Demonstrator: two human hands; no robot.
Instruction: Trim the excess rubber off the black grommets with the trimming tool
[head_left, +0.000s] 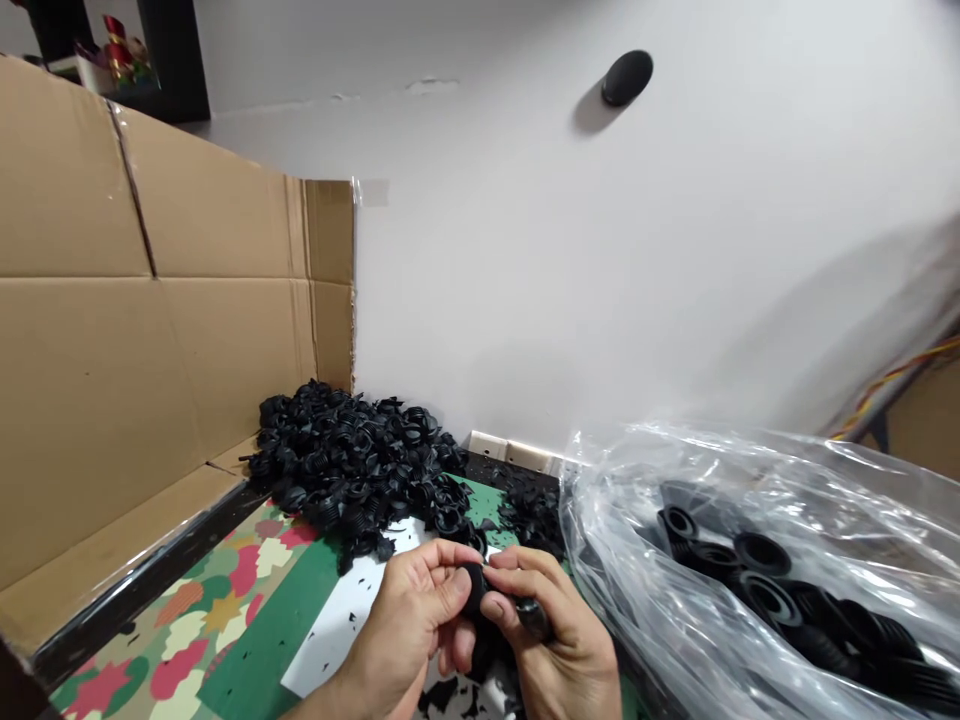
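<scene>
Black rubber-like piece [473, 590] pinched low at centre

Leftmost, a heap of black ribbed scraps [352, 460] lies beyond the hands. The left hand [409, 625] pinches the piece, which lies just right of its thumb; fingers hide too much to tell its long axis. The right hand [566, 630], its fingertips at the piece's right edge, clasps a dark rounded handle [533, 619]. Further right, a clear plastic bag [611, 500] holds black ribbed sleeves [765, 596].

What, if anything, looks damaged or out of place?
The wall has a flaking, uneven streak high up, unlike the smooth surface around it. Small black scraps lie strewn across the white sheet, apart from the big pile, which looks untidy.
</scene>
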